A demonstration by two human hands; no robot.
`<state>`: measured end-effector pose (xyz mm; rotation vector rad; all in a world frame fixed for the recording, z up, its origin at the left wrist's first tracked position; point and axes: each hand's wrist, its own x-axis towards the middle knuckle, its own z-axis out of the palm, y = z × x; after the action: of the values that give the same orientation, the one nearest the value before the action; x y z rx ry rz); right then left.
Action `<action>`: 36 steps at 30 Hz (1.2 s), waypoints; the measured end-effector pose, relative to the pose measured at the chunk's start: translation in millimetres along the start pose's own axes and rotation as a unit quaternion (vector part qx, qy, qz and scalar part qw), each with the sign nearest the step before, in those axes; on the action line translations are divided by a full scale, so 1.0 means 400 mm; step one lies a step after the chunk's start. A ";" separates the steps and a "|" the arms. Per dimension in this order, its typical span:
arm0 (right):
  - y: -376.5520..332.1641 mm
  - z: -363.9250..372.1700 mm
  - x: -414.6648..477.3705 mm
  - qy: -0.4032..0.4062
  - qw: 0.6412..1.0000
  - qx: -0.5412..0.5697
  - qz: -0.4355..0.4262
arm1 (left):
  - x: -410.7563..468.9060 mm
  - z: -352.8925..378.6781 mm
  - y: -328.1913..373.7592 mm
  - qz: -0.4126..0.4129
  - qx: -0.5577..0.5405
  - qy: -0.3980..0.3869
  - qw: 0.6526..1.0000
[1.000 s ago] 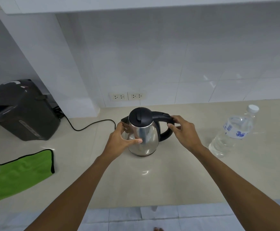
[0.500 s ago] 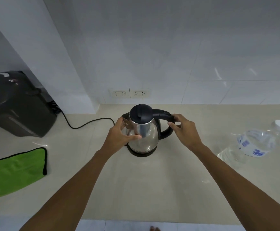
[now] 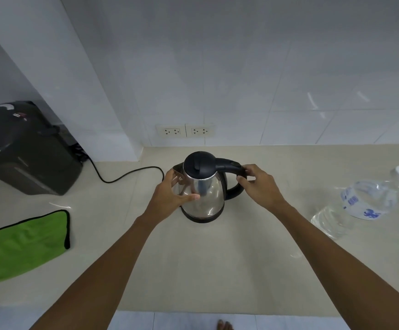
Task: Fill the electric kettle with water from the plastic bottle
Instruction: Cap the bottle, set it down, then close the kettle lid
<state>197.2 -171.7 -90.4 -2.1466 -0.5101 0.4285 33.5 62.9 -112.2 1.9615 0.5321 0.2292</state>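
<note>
A steel electric kettle (image 3: 204, 196) with a black lid and black handle stands upright on the beige counter (image 3: 208, 263), its lid closed. My left hand (image 3: 170, 196) wraps the kettle's left side by the spout, thumb across the front. My right hand (image 3: 259, 184) holds the top of the handle with its fingertips. A clear plastic bottle (image 3: 362, 203) with a white cap and a blue-printed label stands to the right, capped, holding water, touched by neither hand.
A black appliance (image 3: 24, 148) stands at the back left, and a black cord (image 3: 122, 175) runs across the counter toward the kettle. A green cloth (image 3: 24, 246) lies at the left. Two wall sockets (image 3: 185, 131) sit behind the kettle. The counter's front edge is close to me.
Both hands keep the same hold on the kettle. My head has tipped and shifted, so the kettle, the bottle and the cloth sit slightly differently in view.
</note>
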 end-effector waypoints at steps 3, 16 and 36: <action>-0.021 -0.020 0.014 -0.052 0.995 0.051 0.075 | -0.003 0.000 0.007 -0.005 -0.002 0.000 1.000; -0.031 0.001 0.048 -0.023 0.981 0.114 0.155 | -0.004 0.002 0.007 -0.015 0.008 -0.001 1.000; -0.051 0.007 0.018 0.002 0.991 0.059 0.119 | -0.001 -0.004 0.055 -0.042 0.053 -0.015 0.998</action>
<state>197.7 -155.0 -76.3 -2.0999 -0.2205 0.5716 38.3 56.0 -91.9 2.0372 0.6179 0.1204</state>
